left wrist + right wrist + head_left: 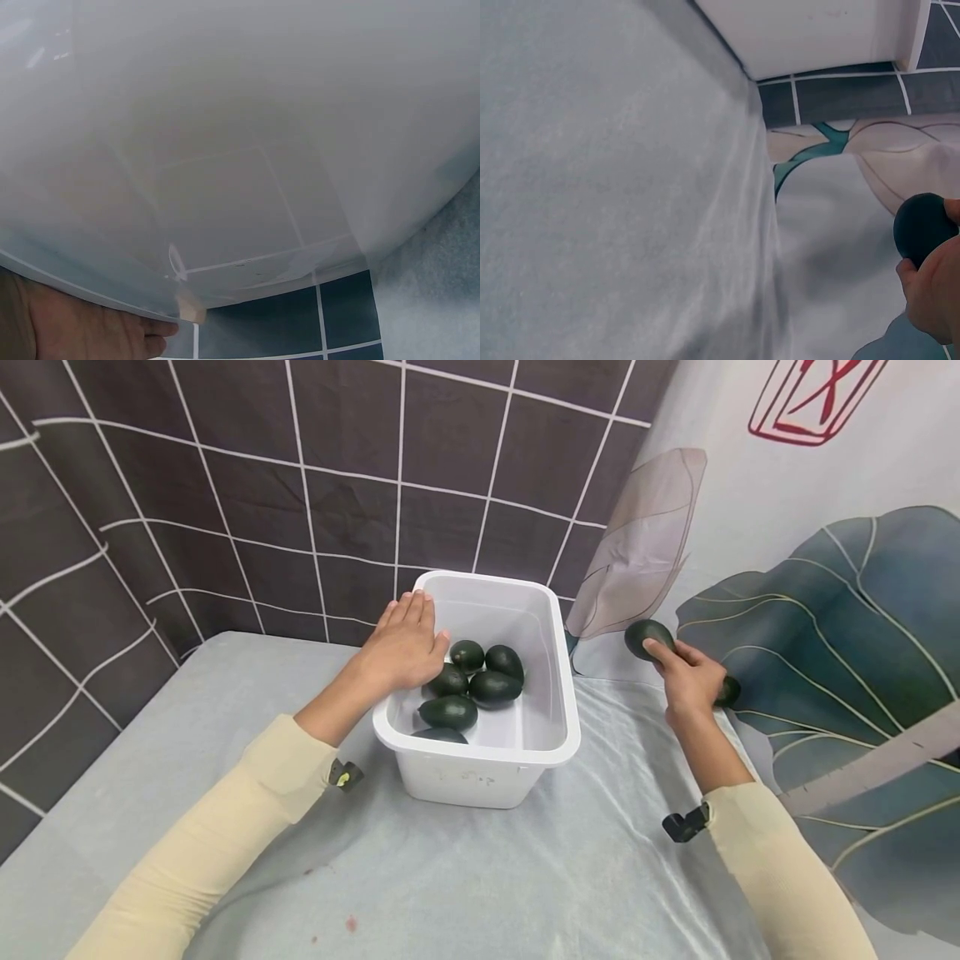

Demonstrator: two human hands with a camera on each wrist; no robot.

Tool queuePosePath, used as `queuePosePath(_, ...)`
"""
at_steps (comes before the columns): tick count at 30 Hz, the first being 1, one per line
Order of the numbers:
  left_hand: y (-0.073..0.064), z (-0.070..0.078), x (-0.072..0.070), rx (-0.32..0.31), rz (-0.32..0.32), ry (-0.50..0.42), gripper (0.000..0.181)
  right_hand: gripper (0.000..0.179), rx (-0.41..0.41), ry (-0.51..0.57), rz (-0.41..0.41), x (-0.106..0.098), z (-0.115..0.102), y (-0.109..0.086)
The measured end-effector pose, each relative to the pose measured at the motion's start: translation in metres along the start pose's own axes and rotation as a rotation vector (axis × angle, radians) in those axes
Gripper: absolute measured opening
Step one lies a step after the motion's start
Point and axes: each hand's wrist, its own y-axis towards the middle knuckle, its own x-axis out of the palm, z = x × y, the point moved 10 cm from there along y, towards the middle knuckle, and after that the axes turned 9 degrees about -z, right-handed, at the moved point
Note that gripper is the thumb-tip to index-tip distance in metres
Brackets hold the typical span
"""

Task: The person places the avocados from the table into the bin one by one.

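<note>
A white plastic tub (480, 777) stands on the cloth-covered table, holding several dark green avocados (448, 713) towards its left side. My left hand (401, 652) rests on the tub's left rim, fingers straight and pointing away from me. In the left wrist view the tub's wall (225, 150) fills most of the picture, with part of the hand (90, 326) below it. Out to the right of the tub, my right hand (690, 677) grips an avocado (647, 638) between thumb and fingers. Another dark green rounded end (728, 692) shows at the hand's far side.
A pale grey-blue cloth (420, 885) covers the table, creased near its right edge (769, 225). Behind the tub hangs a dark sheet with white grid lines (345, 510). A white sheet with large printed leaves (840, 610) hangs on the right, beyond the table edge.
</note>
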Motion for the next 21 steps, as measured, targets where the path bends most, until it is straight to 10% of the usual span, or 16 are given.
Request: queuePosePath(21,0.001,0.000,0.001,-0.003,-0.006,0.001,0.078,0.069,-0.057,-0.004,-0.050,0.018,-0.019,-0.002)
